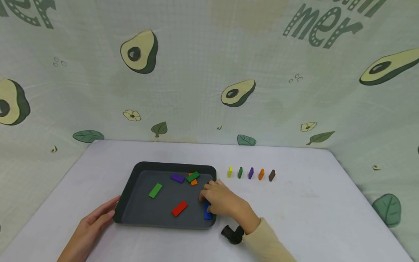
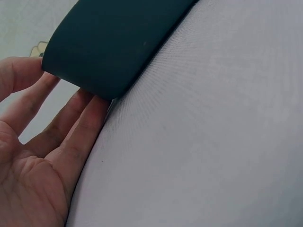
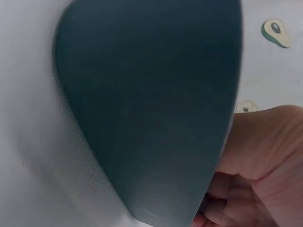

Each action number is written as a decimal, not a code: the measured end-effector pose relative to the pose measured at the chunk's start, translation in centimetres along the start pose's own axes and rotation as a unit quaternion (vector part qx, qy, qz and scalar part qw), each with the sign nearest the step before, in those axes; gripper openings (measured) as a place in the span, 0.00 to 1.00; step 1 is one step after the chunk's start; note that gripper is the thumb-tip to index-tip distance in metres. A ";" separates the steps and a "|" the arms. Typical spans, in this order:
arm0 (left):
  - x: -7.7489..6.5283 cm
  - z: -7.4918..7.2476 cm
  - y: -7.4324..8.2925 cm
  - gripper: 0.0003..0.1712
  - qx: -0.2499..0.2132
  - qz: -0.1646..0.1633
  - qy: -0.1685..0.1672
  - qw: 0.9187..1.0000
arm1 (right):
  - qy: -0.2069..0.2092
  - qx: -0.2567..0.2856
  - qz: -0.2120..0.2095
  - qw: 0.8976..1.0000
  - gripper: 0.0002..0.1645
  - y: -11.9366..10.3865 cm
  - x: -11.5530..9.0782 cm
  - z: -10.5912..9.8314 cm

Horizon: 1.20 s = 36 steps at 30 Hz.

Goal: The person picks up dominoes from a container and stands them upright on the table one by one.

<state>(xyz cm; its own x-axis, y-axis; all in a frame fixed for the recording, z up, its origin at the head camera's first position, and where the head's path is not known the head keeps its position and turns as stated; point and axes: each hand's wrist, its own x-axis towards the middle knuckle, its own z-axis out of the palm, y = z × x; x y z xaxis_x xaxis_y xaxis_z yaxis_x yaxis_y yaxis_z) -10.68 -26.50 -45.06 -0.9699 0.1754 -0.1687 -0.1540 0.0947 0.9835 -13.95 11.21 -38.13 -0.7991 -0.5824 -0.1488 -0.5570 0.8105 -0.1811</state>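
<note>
1. Right grip [image 1: 220,198]: inside the tray [image 1: 137,207] at its right end, fingers bent downward; cannot tell whether they pinch anything, the tips being hidden in the wrist view by the tray wall
2. Blue block [image 1: 207,214]: lying on the tray floor by the right wall, partly under the thumb; contact likely, a firm hold not shown
3. Left grip [image 1: 95,220]: fingers spread, tips touching the tray's left wall near the front corner; probably steadying it
4. Risk, right: the close wall leaves little finger room, so the blue block could slip or flip if caught by one edge only
5. Risk, left: uneven pushing could slide the tray along the worktop [image 1: 314,222] and shift its contents
6. Tray contents otherwise: red block [image 1: 179,208], light green block [image 1: 155,190], purple block [image 1: 178,178], and a dark green block [image 1: 193,177] lying across an orange block [image 1: 194,182]; lifting the lower of that pair would likely tip the upper
7. Outside, right of the tray: a row on end, yellow [image 1: 230,172], green [image 1: 240,172], purple [image 1: 251,173], orange [image 1: 261,174], brown [image 1: 272,175]; narrow bases, so a sleeve [image 1: 270,242] brush might topple them
</note>
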 end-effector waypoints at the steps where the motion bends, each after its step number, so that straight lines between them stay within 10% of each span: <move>1: 0.1 0.0 0.0 0.30 0.000 -0.001 0.000 1.000 | 0.002 -0.001 0.003 1.000 0.13 0.0 0.0 0.0; 12: -0.1 -0.8 -0.4 0.27 0.014 0.053 -0.022 0.998 | 0.035 -0.033 0.009 0.999 0.12 -0.4 0.6 1.1; 36: 0.7 -0.4 -0.5 0.33 0.075 -0.028 0.003 0.997 | 0.063 -0.065 -0.009 0.996 0.17 -0.8 0.0 1.5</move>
<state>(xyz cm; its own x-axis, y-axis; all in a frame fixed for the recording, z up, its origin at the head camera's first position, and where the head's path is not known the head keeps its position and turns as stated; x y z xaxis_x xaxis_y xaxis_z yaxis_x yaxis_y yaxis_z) -11.36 -26.84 -45.65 -0.9621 0.1594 -0.2214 -0.1776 0.2498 0.9519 -13.13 10.50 -39.47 -0.8061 -0.5913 -0.0217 -0.5897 0.8059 -0.0539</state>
